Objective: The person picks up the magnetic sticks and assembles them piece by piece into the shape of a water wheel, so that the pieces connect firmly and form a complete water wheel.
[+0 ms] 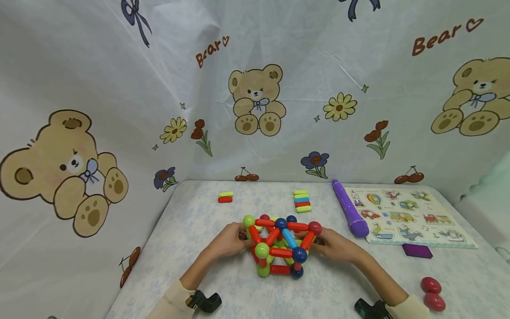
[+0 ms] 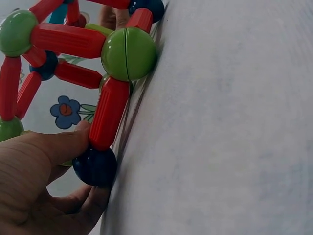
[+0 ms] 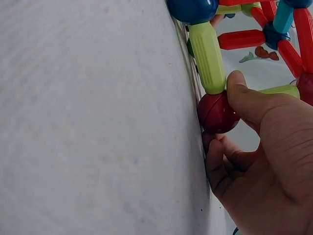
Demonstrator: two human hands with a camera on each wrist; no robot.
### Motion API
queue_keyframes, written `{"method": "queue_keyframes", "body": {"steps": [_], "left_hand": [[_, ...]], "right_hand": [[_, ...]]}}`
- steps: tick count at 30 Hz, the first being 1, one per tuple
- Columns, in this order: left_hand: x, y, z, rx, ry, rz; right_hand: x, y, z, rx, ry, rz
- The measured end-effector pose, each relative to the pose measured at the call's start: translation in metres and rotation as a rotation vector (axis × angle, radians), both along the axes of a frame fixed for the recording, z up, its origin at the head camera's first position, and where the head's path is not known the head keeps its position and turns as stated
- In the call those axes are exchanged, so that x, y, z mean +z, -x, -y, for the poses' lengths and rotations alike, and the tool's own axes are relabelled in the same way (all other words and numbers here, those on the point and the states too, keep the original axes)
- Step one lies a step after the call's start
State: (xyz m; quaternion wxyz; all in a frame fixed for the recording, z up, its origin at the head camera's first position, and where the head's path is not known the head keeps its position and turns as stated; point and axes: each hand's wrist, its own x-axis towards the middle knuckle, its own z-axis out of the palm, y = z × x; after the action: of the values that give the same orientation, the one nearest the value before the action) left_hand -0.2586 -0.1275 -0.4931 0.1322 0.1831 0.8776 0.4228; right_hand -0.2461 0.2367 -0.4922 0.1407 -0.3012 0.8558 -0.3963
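Note:
A ball-and-stick toy frame (image 1: 280, 253) of red, light green and blue sticks joined by coloured balls stands on the table in the head view. My left hand (image 1: 229, 240) holds its left side. In the left wrist view the thumb and fingers pinch a dark blue ball (image 2: 95, 167) at the foot of a red stick (image 2: 109, 115). On the opposite side my right hand (image 1: 336, 244) grips a dark red ball (image 3: 218, 112) below a light green stick (image 3: 207, 58), seen in the right wrist view. The toy frame partly hides the fingers of both hands in the head view.
Loose sticks lie behind the frame, a red stick (image 1: 225, 200) at left and a blue stick (image 1: 301, 200) among several at right. Farther right are a purple pen-like stick (image 1: 347, 206), a picture board (image 1: 410, 216), a purple block (image 1: 417, 250) and two red egg-shaped pieces (image 1: 431, 285).

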Motion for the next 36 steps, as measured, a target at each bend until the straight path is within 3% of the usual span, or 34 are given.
{"method": "queue_keyframes", "body": {"steps": [15, 36], "left_hand": [[0.0014, -0.0012, 0.0029, 0.003, 0.051, -0.035], [-0.0012, -0.0004, 0.0026, -0.002, -0.001, -0.031]], "right_hand": [[-0.0040, 0.0026, -0.0014, 0.012, 0.014, 0.012], [-0.0053, 0.0011, -0.0007, 0.004, 0.069, 0.058]]}}
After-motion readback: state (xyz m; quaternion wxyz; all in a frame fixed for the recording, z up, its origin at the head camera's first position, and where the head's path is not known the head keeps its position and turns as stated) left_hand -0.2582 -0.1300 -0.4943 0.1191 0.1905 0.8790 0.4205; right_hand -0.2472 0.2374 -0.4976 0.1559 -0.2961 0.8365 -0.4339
